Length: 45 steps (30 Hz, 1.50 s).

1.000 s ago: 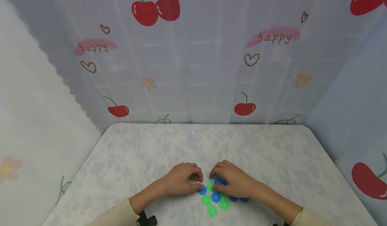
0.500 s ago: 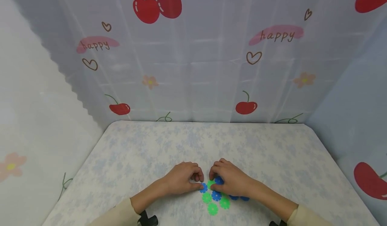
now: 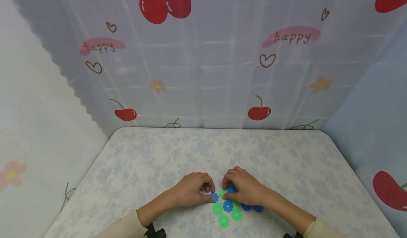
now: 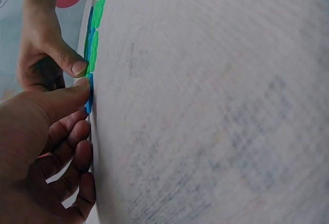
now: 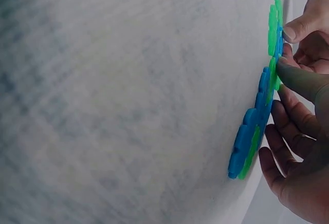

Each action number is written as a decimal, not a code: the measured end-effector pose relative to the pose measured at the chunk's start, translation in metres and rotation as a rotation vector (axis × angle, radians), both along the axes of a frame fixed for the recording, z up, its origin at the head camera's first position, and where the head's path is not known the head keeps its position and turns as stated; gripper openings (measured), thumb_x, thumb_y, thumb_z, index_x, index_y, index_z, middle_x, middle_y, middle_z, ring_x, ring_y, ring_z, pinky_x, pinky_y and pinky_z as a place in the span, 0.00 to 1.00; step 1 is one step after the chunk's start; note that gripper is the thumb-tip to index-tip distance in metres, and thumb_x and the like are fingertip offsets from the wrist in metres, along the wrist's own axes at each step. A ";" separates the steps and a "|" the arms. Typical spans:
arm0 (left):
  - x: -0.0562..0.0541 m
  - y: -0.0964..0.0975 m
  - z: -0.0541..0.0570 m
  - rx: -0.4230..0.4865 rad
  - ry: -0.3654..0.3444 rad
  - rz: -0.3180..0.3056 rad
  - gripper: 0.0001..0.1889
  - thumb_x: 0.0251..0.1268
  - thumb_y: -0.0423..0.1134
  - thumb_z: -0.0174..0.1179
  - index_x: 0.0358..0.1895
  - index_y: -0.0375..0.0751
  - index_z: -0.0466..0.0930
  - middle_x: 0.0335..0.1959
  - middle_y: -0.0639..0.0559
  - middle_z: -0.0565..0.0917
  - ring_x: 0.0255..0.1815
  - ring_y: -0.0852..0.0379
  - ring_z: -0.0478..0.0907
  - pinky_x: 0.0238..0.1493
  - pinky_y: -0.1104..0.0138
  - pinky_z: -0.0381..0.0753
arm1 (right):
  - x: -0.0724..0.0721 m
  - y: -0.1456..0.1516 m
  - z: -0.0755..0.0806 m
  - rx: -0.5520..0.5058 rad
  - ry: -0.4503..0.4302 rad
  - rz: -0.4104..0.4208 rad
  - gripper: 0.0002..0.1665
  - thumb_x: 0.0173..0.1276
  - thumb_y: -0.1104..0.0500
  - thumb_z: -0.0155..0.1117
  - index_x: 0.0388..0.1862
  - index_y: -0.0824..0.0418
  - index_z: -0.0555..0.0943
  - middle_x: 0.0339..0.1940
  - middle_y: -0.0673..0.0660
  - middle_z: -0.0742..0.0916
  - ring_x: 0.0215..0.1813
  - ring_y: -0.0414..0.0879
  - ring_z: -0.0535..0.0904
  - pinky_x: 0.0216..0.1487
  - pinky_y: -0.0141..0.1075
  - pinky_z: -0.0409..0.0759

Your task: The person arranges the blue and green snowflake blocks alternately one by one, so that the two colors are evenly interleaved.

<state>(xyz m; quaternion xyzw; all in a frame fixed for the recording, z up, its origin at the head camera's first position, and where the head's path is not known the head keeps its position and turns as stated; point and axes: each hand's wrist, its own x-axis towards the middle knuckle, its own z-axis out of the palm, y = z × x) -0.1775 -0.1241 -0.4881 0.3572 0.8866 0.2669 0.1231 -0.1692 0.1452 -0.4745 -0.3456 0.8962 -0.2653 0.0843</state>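
Observation:
Small flower-shaped plastic discs, green and blue, lie close together on the table near its front in the head view. My left hand (image 3: 192,190) pinches a blue disc (image 3: 215,197) between thumb and index finger at the left side of the cluster. Just beside it, my right hand (image 3: 245,187) holds a green disc (image 3: 223,194) by its edge, thumb nearest me. Under and behind the right hand, another blue disc (image 3: 232,189) is partly hidden. In the right wrist view, blue discs (image 5: 242,144) lie flat below that hand. Whether the pinched discs are joined cannot be told.
In front of the hands lie a blue disc (image 3: 228,206) and several green discs (image 3: 224,221). More blue discs (image 3: 258,208) sit below the right wrist. The pale patterned table (image 3: 152,153) reaches back to a cherry-print curtain (image 3: 203,71).
The head view has shifted slightly. Both hands keep their holds on the blue and green discs, with barely any movement over the table.

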 end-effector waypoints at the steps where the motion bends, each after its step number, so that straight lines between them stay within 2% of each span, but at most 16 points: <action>1: 0.000 0.000 0.000 0.005 -0.006 0.003 0.10 0.66 0.55 0.76 0.43 0.61 0.85 0.36 0.68 0.81 0.36 0.71 0.76 0.42 0.74 0.75 | -0.001 0.000 0.000 -0.004 -0.005 0.004 0.13 0.68 0.45 0.79 0.43 0.45 0.84 0.43 0.40 0.85 0.49 0.35 0.72 0.58 0.42 0.75; 4: 0.000 0.000 0.001 0.026 -0.027 0.004 0.10 0.67 0.53 0.76 0.43 0.60 0.85 0.36 0.67 0.81 0.35 0.71 0.76 0.42 0.74 0.75 | -0.002 -0.001 0.001 -0.011 -0.012 0.014 0.12 0.69 0.46 0.79 0.44 0.46 0.84 0.43 0.40 0.85 0.50 0.36 0.72 0.58 0.43 0.74; 11: -0.002 -0.005 0.002 0.111 -0.143 0.027 0.08 0.69 0.47 0.75 0.43 0.58 0.84 0.37 0.66 0.84 0.36 0.71 0.77 0.42 0.74 0.78 | -0.003 -0.002 0.000 -0.071 -0.045 0.030 0.10 0.72 0.52 0.76 0.46 0.47 0.82 0.44 0.41 0.85 0.51 0.40 0.73 0.58 0.42 0.73; 16: -0.003 -0.010 0.003 0.186 -0.235 0.022 0.05 0.72 0.43 0.73 0.42 0.53 0.85 0.35 0.63 0.85 0.35 0.70 0.78 0.44 0.73 0.79 | -0.002 -0.003 -0.002 -0.112 -0.073 0.002 0.08 0.75 0.54 0.73 0.45 0.45 0.80 0.44 0.39 0.84 0.52 0.40 0.74 0.57 0.40 0.73; 19: -0.005 -0.012 0.004 0.213 -0.267 0.012 0.05 0.73 0.42 0.72 0.42 0.49 0.86 0.35 0.61 0.86 0.34 0.70 0.78 0.43 0.73 0.79 | -0.001 -0.004 -0.002 -0.122 -0.084 -0.010 0.07 0.76 0.54 0.72 0.45 0.44 0.81 0.43 0.38 0.85 0.52 0.39 0.75 0.58 0.40 0.73; 24: -0.007 -0.016 0.003 0.223 -0.267 0.006 0.04 0.74 0.42 0.71 0.43 0.50 0.86 0.36 0.62 0.87 0.34 0.70 0.79 0.43 0.74 0.79 | -0.001 -0.004 -0.002 -0.159 -0.071 0.000 0.06 0.75 0.55 0.73 0.44 0.45 0.84 0.41 0.40 0.87 0.49 0.39 0.77 0.55 0.38 0.74; 28: -0.009 -0.021 0.004 0.247 -0.264 0.023 0.04 0.74 0.42 0.71 0.43 0.51 0.86 0.37 0.60 0.87 0.36 0.69 0.79 0.44 0.72 0.80 | -0.004 -0.004 -0.001 -0.216 -0.098 -0.006 0.04 0.74 0.56 0.74 0.42 0.47 0.86 0.39 0.40 0.89 0.46 0.36 0.80 0.52 0.36 0.76; 32: -0.013 -0.027 0.005 0.268 -0.256 0.052 0.04 0.73 0.42 0.71 0.43 0.50 0.86 0.38 0.55 0.88 0.37 0.66 0.80 0.44 0.71 0.80 | -0.006 -0.003 0.001 -0.243 -0.137 -0.037 0.03 0.74 0.56 0.74 0.41 0.48 0.87 0.38 0.40 0.90 0.46 0.33 0.82 0.55 0.40 0.78; 37: -0.019 -0.034 0.007 0.281 -0.239 0.085 0.02 0.75 0.40 0.69 0.45 0.51 0.86 0.40 0.54 0.88 0.40 0.63 0.81 0.45 0.70 0.80 | -0.010 -0.003 0.006 -0.242 -0.136 -0.038 0.03 0.76 0.55 0.73 0.42 0.51 0.86 0.38 0.40 0.89 0.47 0.35 0.82 0.57 0.45 0.80; 41: -0.025 -0.039 0.008 0.267 -0.215 0.112 0.02 0.77 0.40 0.68 0.47 0.51 0.86 0.41 0.56 0.88 0.41 0.62 0.81 0.47 0.69 0.80 | -0.016 -0.005 0.007 -0.253 -0.158 -0.026 0.03 0.77 0.57 0.72 0.43 0.53 0.85 0.39 0.43 0.90 0.45 0.35 0.84 0.54 0.39 0.83; 45: -0.034 -0.043 0.009 0.253 -0.185 0.139 0.02 0.77 0.40 0.67 0.47 0.51 0.87 0.40 0.56 0.87 0.41 0.63 0.81 0.47 0.70 0.79 | -0.023 -0.004 0.008 -0.274 -0.177 -0.043 0.02 0.77 0.58 0.71 0.43 0.54 0.84 0.39 0.49 0.91 0.41 0.38 0.85 0.46 0.33 0.84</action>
